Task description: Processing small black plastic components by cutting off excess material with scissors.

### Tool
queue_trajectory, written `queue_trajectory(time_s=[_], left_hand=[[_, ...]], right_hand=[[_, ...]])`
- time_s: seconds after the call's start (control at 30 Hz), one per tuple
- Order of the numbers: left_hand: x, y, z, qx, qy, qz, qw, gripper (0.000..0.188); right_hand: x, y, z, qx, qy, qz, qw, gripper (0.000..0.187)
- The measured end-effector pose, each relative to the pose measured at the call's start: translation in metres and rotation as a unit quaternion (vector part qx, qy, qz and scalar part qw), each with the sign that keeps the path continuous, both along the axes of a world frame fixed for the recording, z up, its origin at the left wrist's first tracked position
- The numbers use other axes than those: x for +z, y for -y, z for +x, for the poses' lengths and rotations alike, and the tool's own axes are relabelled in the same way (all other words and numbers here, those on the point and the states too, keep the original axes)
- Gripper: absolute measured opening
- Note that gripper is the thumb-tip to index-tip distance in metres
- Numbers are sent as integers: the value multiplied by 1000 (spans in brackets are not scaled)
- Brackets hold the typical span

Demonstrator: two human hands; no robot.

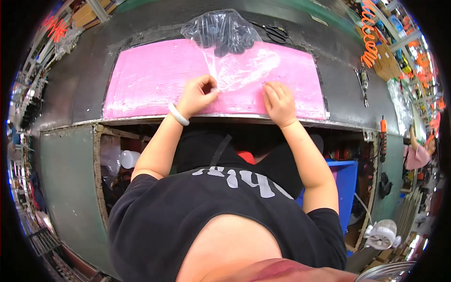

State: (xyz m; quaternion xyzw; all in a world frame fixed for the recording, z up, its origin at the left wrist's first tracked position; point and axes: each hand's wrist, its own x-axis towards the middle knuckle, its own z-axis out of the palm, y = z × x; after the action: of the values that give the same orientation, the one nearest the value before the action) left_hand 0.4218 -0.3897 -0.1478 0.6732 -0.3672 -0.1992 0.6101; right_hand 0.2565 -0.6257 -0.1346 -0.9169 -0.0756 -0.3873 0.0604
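A clear plastic bag (244, 70) lies over the pink mat, its near edge reaching toward me. Several dark round parts (230, 40) are bunched in its far end. My left hand (199, 95), with a white band on the wrist, pinches the bag's near left edge between thumb and fingers. At the near right edge my right hand (279, 102) has its fingers curled together on the film. Between the two hands the plastic is stretched and wrinkled.
The pink mat (145, 80) covers the bench's front middle. Black-handled scissors (276, 34) lie behind the bag. A slim tool (363, 84) rests at the right, and an orange-handled screwdriver (383, 134) hangs at the bench front. Below are a blue bin (346, 188) and a small white fan (381, 234).
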Motion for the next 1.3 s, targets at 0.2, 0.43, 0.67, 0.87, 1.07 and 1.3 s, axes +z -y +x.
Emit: queue_trajectory(time_s=[0.2,0.43,0.67,0.87,1.07,1.3], left_hand=[[31,59,-73,-44,112,-55,991,8],[57,66,-81,-130,84,-70,986,41],[16,6,77,231,365,142,890,55],[18,11,82,148,157,146,965,50],[12,11,92,173,-126,-123,969,29],[41,42,112,189,-203,-244,929,14]], right_hand=[[-1,7,1,66,-46,-6,997,42],[-6,29,46,19,-137,-74,988,49],[-9,64,88,5,-117,262,958,32],[-4,46,118,-83,-93,500,857,40],[15,26,137,-86,-116,656,741,40],[-17,30,183,60,12,737,673,27]])
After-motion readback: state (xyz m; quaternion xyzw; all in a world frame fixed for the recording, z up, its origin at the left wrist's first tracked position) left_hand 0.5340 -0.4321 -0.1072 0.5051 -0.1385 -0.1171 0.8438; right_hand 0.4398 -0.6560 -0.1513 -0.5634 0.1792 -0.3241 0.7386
